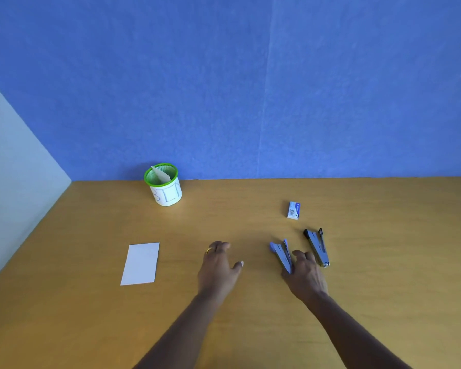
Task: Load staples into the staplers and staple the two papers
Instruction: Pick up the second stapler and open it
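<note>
Two staplers lie side by side on the wooden table, right of centre: a light blue stapler and a black and grey stapler. My right hand rests over the near end of the blue stapler, with the thumb against its side and the fingers between the two staplers. My left hand hovers open over bare table to the left, a ring on one finger. A small white box of staples lies beyond the staplers. A white sheet of paper lies flat at the left.
A green-rimmed mesh cup labelled BIN stands at the back near the blue wall, with a slip of paper in it. The wooden table stretches wide to the right; a pale wall bounds the left side.
</note>
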